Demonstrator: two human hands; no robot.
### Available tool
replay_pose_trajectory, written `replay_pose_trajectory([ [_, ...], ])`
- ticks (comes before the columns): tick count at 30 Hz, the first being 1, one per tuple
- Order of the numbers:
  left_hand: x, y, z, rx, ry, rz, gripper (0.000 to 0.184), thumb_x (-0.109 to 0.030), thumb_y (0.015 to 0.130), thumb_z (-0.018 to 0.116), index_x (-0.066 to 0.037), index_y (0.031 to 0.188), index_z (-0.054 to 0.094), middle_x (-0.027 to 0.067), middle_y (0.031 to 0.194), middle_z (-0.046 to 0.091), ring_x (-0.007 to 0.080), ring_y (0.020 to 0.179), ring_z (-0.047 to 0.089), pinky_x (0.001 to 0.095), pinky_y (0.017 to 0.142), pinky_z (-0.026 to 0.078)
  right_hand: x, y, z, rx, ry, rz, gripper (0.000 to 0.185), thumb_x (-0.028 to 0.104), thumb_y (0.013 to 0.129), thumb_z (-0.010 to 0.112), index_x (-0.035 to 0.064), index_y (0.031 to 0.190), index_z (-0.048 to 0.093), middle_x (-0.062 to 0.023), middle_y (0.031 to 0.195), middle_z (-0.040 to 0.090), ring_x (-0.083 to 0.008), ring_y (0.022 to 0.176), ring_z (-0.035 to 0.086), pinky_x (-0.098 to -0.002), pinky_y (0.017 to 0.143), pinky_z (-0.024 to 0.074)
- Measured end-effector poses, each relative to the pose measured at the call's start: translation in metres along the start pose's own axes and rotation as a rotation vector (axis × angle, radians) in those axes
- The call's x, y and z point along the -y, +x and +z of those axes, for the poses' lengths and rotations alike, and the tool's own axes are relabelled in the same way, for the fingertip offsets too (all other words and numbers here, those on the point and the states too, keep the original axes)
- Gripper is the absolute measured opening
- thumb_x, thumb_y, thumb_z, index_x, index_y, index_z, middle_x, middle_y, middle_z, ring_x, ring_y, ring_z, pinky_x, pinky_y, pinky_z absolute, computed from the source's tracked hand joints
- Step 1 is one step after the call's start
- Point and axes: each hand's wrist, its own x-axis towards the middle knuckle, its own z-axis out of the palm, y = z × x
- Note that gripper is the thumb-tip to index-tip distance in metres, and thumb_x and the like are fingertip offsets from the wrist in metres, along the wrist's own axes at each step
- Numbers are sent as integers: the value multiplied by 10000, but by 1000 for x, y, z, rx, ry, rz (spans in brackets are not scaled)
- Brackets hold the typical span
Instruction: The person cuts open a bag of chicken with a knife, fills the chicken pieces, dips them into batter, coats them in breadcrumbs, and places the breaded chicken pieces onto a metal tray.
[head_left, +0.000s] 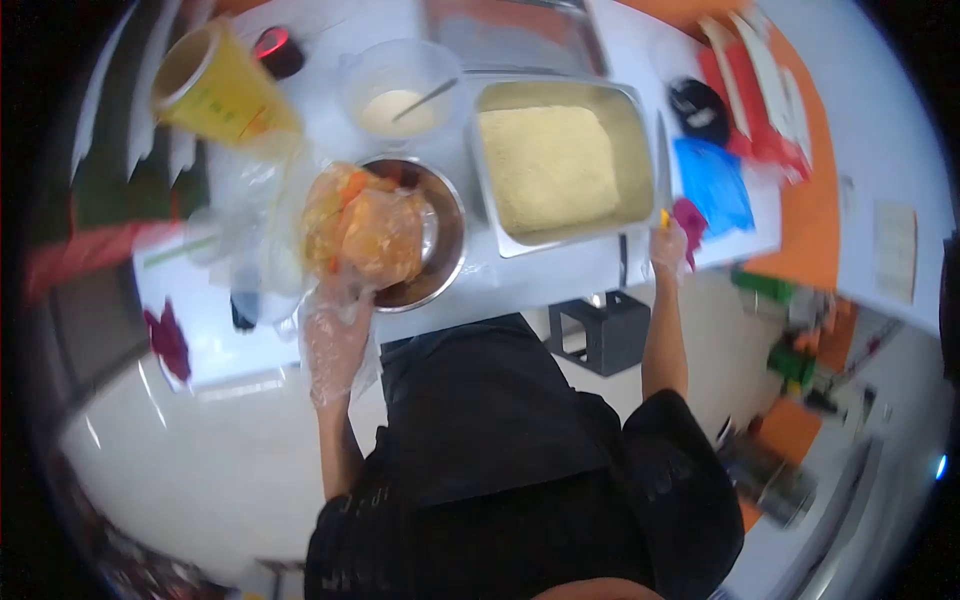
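Observation:
My left hand (pixel 338 345), in a clear plastic glove, is closed on the lower edge of a clear plastic bag (pixel 385 240) of orange, wet-looking food, perhaps marinated meat. This bag rests partly inside and partly over the left rim of a steel bowl (pixel 456 250). My right hand (pixel 668 250), gloved too, is closed around the yellow handle of a long knife (pixel 663 165), whose blade points away from me. Between the hands stands a deep steel pan (pixel 645 150) of pale yellow crumbs (pixel 550 165). Its near edge lies close to the table's front.
Behind the bowl is a clear jug (pixel 365 75) with pale batter and a spoon (pixel 428 98). A yellow paper tub (pixel 225 95) stands back left. At right lie a blue packet (pixel 712 185), a black round lid (pixel 698 110) and red packaging (pixel 765 120). A black stool (pixel 603 335) is below the table.

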Motion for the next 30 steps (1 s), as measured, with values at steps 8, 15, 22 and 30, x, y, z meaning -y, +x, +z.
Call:
replay_pose_trajectory([
  [8,-17,-11,19,-97,54,-362,346,-335,882,743,-13,989,672,229,942,683,415,926,643,502,838,488,-11,60,2,406,-319,-196,486,19,833,654,-43,1314,640,-253,1166,717,-334,1084,700,-363,959,534],
  [15,-2,-21,42,-185,92,-224,287,-271,832,739,-26,975,691,205,981,682,424,996,606,529,879,458,215,52,-132,209,700,-316,269,185,956,713,29,1175,725,-129,1143,741,-195,1002,697,-328,898,549],
  [22,-30,-6,10,1,29,-200,307,-304,863,761,-15,922,675,216,960,674,421,936,615,516,845,469,448,-46,-94,719,739,-1491,362,96,895,627,48,1255,625,-153,1203,661,-355,1112,647,-414,953,541],
  [30,-2,-10,17,-20,-227,-390,344,-294,879,762,21,869,624,178,773,611,314,740,603,440,740,489,478,-40,-57,715,126,-1790,407,121,907,581,52,1306,623,-168,1233,656,-341,1093,650,-408,998,516],
])
